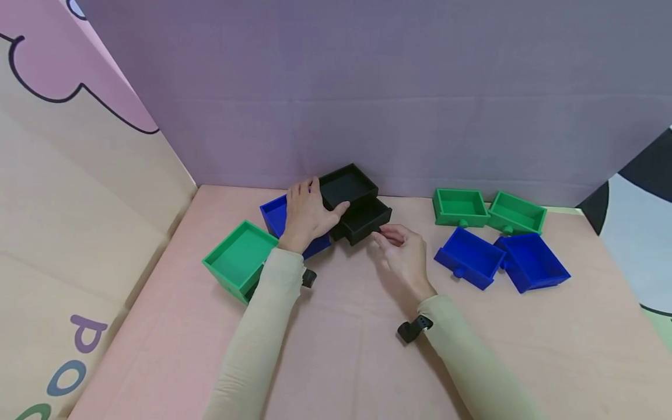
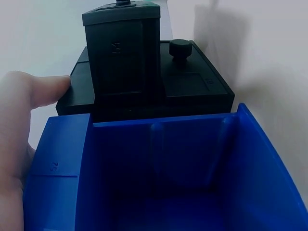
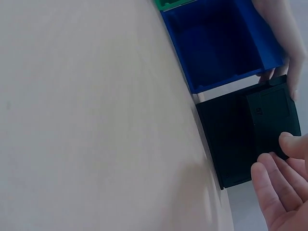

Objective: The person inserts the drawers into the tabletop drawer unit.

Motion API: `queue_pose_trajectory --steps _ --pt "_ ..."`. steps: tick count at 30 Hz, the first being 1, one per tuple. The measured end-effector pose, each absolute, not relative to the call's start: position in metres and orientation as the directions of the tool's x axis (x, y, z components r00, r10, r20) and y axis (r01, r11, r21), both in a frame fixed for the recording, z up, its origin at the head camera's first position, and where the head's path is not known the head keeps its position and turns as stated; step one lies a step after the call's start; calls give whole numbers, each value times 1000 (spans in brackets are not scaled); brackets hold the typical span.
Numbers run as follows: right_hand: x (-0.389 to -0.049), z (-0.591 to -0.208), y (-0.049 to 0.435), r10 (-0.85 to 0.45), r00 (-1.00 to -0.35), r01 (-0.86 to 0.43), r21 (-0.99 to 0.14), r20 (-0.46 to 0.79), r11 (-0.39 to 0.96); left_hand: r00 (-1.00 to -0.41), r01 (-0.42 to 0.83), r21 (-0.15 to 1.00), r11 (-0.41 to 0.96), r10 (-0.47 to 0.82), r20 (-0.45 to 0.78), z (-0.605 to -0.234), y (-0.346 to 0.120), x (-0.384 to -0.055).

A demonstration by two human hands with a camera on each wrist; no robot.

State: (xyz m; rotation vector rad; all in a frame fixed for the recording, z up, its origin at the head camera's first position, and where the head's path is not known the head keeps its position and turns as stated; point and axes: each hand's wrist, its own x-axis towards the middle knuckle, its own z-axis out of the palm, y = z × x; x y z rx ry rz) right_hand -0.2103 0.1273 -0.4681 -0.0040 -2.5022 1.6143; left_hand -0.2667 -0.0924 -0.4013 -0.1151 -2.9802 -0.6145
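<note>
My left hand (image 1: 307,213) holds the left side of a black drawer case (image 1: 347,185), its thumb at the front and the other fingers reaching toward the back. From the front of that case a black drawer (image 1: 364,219) sticks out partway. My right hand (image 1: 405,254) pinches the drawer's front by its small knob, which the fingertips mostly hide. Beneath my left wrist stands a blue case (image 1: 274,216), partly covered by the hand. The left wrist view shows the pulled-out black drawer (image 2: 120,57) and a second black knob (image 2: 180,49) beside it.
Left of the blue case is a green case (image 1: 241,254), partly behind my left sleeve. Two green drawers (image 1: 461,207) stand at the back right, with two blue drawers (image 1: 471,256) in front of them. A grey-purple wall (image 1: 420,116) rises behind the table.
</note>
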Motion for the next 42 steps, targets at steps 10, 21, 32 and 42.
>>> queue_pose_trajectory --steps 10,21,32,42 --pt "-212 -468 119 91 -986 -91 -915 137 394 -994 88 398 913 53 100 -401 -93 -266" --pt "-219 -465 113 97 -990 -62 -922 107 381 -993 90 387 918 55 100 -399 -92 -267" --pt "-227 -465 106 92 -991 -58 -932 97 358 -994 90 387 917 58 95 -401 -92 -267" --pt "-235 -463 100 85 -990 -77 -938 112 337 -994 91 393 915 58 96 -401 -93 -267"
